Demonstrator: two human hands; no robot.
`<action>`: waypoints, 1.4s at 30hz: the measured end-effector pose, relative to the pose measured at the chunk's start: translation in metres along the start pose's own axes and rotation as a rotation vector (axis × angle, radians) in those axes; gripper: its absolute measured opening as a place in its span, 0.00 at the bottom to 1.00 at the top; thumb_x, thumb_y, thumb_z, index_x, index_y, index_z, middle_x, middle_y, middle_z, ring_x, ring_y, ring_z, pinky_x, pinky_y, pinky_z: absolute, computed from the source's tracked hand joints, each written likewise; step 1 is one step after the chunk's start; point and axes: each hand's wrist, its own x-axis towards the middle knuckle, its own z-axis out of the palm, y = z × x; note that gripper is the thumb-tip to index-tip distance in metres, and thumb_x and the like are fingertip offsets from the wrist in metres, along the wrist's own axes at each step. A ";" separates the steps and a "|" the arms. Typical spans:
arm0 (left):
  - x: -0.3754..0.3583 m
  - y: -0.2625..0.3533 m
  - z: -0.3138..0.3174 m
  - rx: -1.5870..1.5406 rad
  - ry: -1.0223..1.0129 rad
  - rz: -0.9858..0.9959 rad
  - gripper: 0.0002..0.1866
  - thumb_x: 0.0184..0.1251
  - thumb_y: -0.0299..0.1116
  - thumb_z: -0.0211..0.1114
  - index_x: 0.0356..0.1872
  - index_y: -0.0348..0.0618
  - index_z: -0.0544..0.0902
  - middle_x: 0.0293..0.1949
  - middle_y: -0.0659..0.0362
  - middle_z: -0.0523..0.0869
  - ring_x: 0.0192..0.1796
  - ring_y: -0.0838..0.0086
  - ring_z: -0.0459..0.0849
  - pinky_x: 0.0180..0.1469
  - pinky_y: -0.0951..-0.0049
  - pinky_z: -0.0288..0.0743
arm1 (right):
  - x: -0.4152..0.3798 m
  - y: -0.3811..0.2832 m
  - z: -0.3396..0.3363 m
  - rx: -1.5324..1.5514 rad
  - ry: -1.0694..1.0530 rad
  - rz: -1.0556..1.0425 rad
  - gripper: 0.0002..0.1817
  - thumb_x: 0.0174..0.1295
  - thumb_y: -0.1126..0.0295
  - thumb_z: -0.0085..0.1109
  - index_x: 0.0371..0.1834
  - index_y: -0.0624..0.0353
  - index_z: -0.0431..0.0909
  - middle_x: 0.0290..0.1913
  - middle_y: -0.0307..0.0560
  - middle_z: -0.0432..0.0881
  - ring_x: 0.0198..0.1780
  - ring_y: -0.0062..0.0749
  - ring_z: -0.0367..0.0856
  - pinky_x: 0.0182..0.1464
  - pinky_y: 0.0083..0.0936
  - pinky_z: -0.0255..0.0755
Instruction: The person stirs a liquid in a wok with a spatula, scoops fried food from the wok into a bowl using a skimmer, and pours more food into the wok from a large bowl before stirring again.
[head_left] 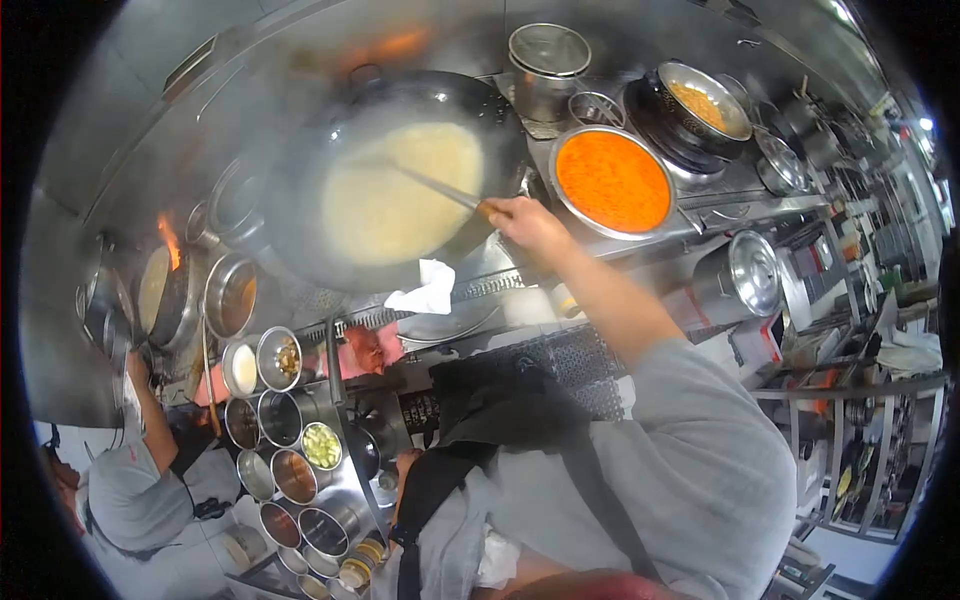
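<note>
My right hand (527,222) is closed round the wooden grip of a long-handled wok utensil (432,183). Its metal shaft slants down into pale, cloudy liquid (400,195), and the head is hidden there. The liquid fills the bottom of a large dark wok (500,115), with steam over its left side. A white cloth (427,288) lies at the wok's near rim. My left hand (407,462) is low beside my apron, near the edge of the metal stand; its fingers are mostly hidden.
A bowl of orange-red liquid (613,180) stands right of the wok, with a pan of yellowish food (703,103) beyond. Seasoning containers (296,476) fill a stand at lower left. A co-worker (140,490) is at a flaming pan (158,285).
</note>
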 end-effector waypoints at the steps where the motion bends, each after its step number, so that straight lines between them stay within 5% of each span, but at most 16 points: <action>1: -0.001 -0.003 0.003 0.045 0.007 0.007 0.17 0.59 0.42 0.53 0.31 0.41 0.86 0.35 0.46 0.86 0.40 0.58 0.87 0.43 0.58 0.79 | -0.009 -0.012 -0.008 -0.084 -0.043 0.042 0.20 0.60 0.60 0.54 0.55 0.52 0.77 0.46 0.57 0.82 0.49 0.52 0.80 0.54 0.38 0.72; 6: -0.007 -0.031 0.019 0.116 0.070 -0.015 0.17 0.60 0.41 0.52 0.31 0.40 0.86 0.36 0.45 0.86 0.39 0.58 0.87 0.43 0.58 0.79 | -0.034 -0.009 -0.028 0.017 -0.062 -0.053 0.21 0.60 0.60 0.54 0.56 0.53 0.77 0.44 0.58 0.82 0.46 0.51 0.81 0.51 0.37 0.73; 8: -0.010 -0.040 0.030 0.129 0.126 -0.068 0.17 0.60 0.41 0.52 0.31 0.39 0.86 0.36 0.45 0.86 0.39 0.58 0.87 0.43 0.58 0.79 | -0.046 -0.019 -0.042 -0.031 -0.173 0.016 0.22 0.62 0.61 0.54 0.58 0.56 0.75 0.43 0.56 0.84 0.45 0.41 0.84 0.49 0.30 0.74; 9: -0.015 -0.037 0.027 0.163 -0.021 -0.102 0.17 0.60 0.41 0.53 0.31 0.38 0.85 0.36 0.46 0.86 0.40 0.57 0.86 0.44 0.58 0.79 | -0.047 -0.012 -0.041 -0.106 -0.170 -0.007 0.22 0.62 0.61 0.54 0.58 0.56 0.75 0.44 0.56 0.84 0.45 0.42 0.84 0.49 0.30 0.74; 12: -0.047 -0.005 -0.012 -0.396 -0.166 -0.488 0.16 0.59 0.40 0.55 0.32 0.38 0.85 0.37 0.47 0.86 0.42 0.55 0.86 0.47 0.60 0.78 | -0.054 -0.042 -0.047 -0.208 -0.141 -0.011 0.21 0.61 0.61 0.54 0.57 0.54 0.76 0.44 0.57 0.83 0.46 0.46 0.82 0.50 0.34 0.73; 14: -0.045 -0.014 -0.017 0.383 0.036 0.254 0.15 0.58 0.38 0.56 0.31 0.38 0.85 0.35 0.46 0.86 0.39 0.54 0.86 0.46 0.59 0.79 | -0.064 -0.051 -0.057 -0.238 -0.096 0.027 0.20 0.60 0.61 0.55 0.56 0.53 0.77 0.43 0.58 0.82 0.48 0.50 0.81 0.50 0.37 0.73; 18: -0.049 -0.004 -0.013 -0.412 -0.039 -0.051 0.11 0.54 0.44 0.62 0.31 0.50 0.84 0.33 0.53 0.85 0.38 0.57 0.84 0.40 0.57 0.77 | -0.088 -0.069 -0.094 -0.303 -0.058 -0.044 0.19 0.59 0.64 0.57 0.55 0.53 0.78 0.43 0.59 0.82 0.48 0.49 0.81 0.50 0.36 0.73; 19: -0.047 -0.005 -0.009 -0.422 -0.037 -0.055 0.11 0.54 0.44 0.62 0.31 0.50 0.84 0.33 0.53 0.85 0.38 0.57 0.84 0.40 0.57 0.77 | -0.096 -0.081 -0.105 -0.342 -0.076 -0.013 0.19 0.59 0.65 0.57 0.54 0.53 0.78 0.42 0.59 0.82 0.47 0.49 0.81 0.49 0.36 0.73; 21: -0.042 -0.010 0.001 0.133 0.050 0.147 0.13 0.54 0.37 0.56 0.28 0.41 0.86 0.30 0.51 0.87 0.34 0.61 0.87 0.43 0.62 0.80 | -0.108 -0.081 -0.125 -0.390 -0.064 -0.045 0.18 0.58 0.65 0.58 0.52 0.54 0.79 0.41 0.59 0.82 0.45 0.49 0.82 0.48 0.35 0.74; 25: -0.071 0.002 -0.009 0.002 -0.036 0.119 0.13 0.53 0.37 0.56 0.26 0.41 0.86 0.29 0.51 0.87 0.33 0.63 0.87 0.42 0.62 0.80 | -0.126 -0.094 -0.156 -0.490 -0.052 -0.102 0.15 0.59 0.70 0.59 0.49 0.58 0.81 0.35 0.58 0.83 0.37 0.44 0.85 0.40 0.28 0.74; 27: -0.067 -0.015 0.015 0.260 0.172 0.103 0.13 0.55 0.38 0.55 0.24 0.44 0.86 0.26 0.53 0.87 0.32 0.66 0.87 0.42 0.63 0.80 | -0.123 -0.087 -0.159 -0.509 -0.072 -0.100 0.14 0.59 0.70 0.59 0.49 0.57 0.82 0.35 0.58 0.83 0.36 0.45 0.85 0.40 0.29 0.75; 30: -0.078 0.001 -0.014 -0.041 -0.148 -0.124 0.13 0.55 0.39 0.56 0.24 0.46 0.87 0.24 0.54 0.87 0.32 0.66 0.87 0.44 0.61 0.80 | -0.114 -0.075 -0.142 -0.510 -0.089 -0.087 0.15 0.58 0.69 0.59 0.49 0.54 0.81 0.36 0.60 0.83 0.38 0.48 0.84 0.41 0.33 0.75; 34: -0.063 0.000 -0.009 0.172 -0.034 0.029 0.13 0.55 0.40 0.57 0.23 0.46 0.86 0.24 0.56 0.86 0.30 0.67 0.87 0.42 0.62 0.80 | -0.092 -0.045 -0.084 -0.508 -0.123 -0.182 0.18 0.58 0.69 0.57 0.53 0.52 0.77 0.40 0.60 0.82 0.41 0.52 0.82 0.42 0.40 0.75; 37: -0.064 0.021 -0.032 -0.059 -0.127 -0.169 0.12 0.54 0.40 0.58 0.22 0.48 0.86 0.23 0.57 0.86 0.31 0.66 0.87 0.40 0.62 0.80 | -0.070 -0.043 -0.046 -0.553 -0.143 -0.218 0.18 0.63 0.67 0.50 0.57 0.52 0.72 0.42 0.57 0.80 0.40 0.57 0.80 0.41 0.47 0.74; 39: -0.041 0.004 -0.017 0.214 -0.025 0.151 0.09 0.51 0.40 0.61 0.23 0.51 0.86 0.27 0.59 0.87 0.34 0.66 0.87 0.39 0.63 0.80 | -0.049 -0.049 -0.022 -0.593 -0.131 -0.215 0.17 0.63 0.68 0.49 0.55 0.52 0.71 0.40 0.57 0.79 0.40 0.58 0.80 0.41 0.47 0.74; 42: 0.004 -0.045 0.035 -0.382 0.027 0.079 0.07 0.46 0.38 0.63 0.26 0.51 0.86 0.32 0.57 0.87 0.38 0.65 0.87 0.39 0.62 0.79 | -0.012 -0.041 0.014 -0.640 -0.088 -0.212 0.15 0.63 0.69 0.46 0.53 0.53 0.70 0.38 0.58 0.78 0.40 0.58 0.80 0.43 0.47 0.75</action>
